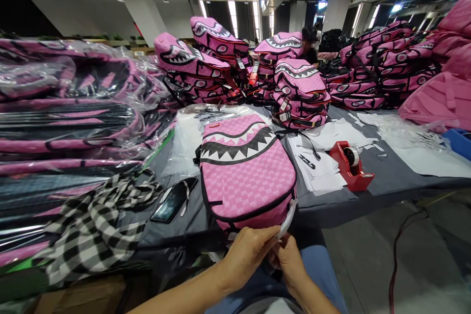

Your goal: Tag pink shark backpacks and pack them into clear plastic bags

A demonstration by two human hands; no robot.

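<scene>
A pink checkered backpack (pixel 250 176) with a black-and-white shark-mouth print lies front side up at the table edge before me. At its lower right corner a soft white strip (pixel 288 222) runs down to my fingers. My left hand (pixel 247 256) is closed, with thumb and fingertips pinching the lower end of this strip. Close beside it, my right hand (pixel 291 261) is also closed, its fingertips meeting the left ones at the strip's end. Whatever else lies between the fingers is hidden.
Left of the backpack are a phone (pixel 174 200), a checked cloth (pixel 99 225) and plastic-wrapped backpacks (pixel 66 122). On the right sit white papers (pixel 316 169) and a red tape dispenser (pixel 351 167). Stacked backpacks (pixel 301 88) line the back, where a person (pixel 311 46) is partly visible.
</scene>
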